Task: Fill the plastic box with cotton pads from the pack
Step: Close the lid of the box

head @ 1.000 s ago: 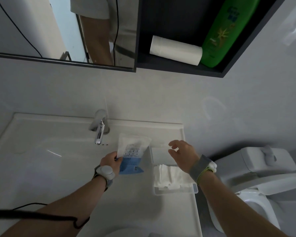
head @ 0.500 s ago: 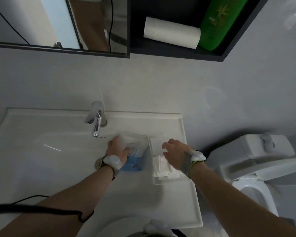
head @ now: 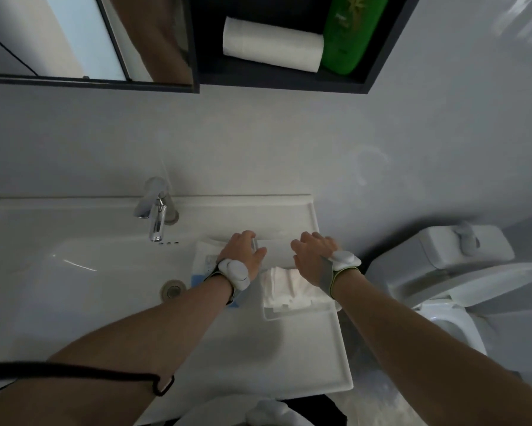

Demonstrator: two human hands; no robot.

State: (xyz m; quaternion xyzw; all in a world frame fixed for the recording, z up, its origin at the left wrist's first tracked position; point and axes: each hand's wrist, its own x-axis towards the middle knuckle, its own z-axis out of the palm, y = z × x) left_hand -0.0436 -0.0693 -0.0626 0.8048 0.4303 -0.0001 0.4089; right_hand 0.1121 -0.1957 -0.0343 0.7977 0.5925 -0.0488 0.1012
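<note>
A clear plastic box [head: 301, 313] sits on the right ledge of the sink, with a heap of white cotton pads [head: 284, 287] in it. Its clear lid [head: 277, 242] stands open at the far side. My left hand [head: 243, 250] grips the lid's left end and my right hand [head: 312, 256] its right end, though the fingertips are partly hidden. The cotton pad pack [head: 204, 256], white with a blue bottom, lies on the sink edge under my left wrist, and neither hand holds it.
The white sink [head: 74, 241] has a chrome tap [head: 155, 215] and a drain [head: 173, 289] left of the pack. A toilet [head: 455, 272] stands close on the right. On a dark shelf above are a paper roll [head: 271, 47] and a green bottle [head: 349, 32], beside a mirror [head: 83, 38].
My left hand has put the pack down by the box and moved onto the lid. My right hand has moved forward from above the pads to the lid's right end.
</note>
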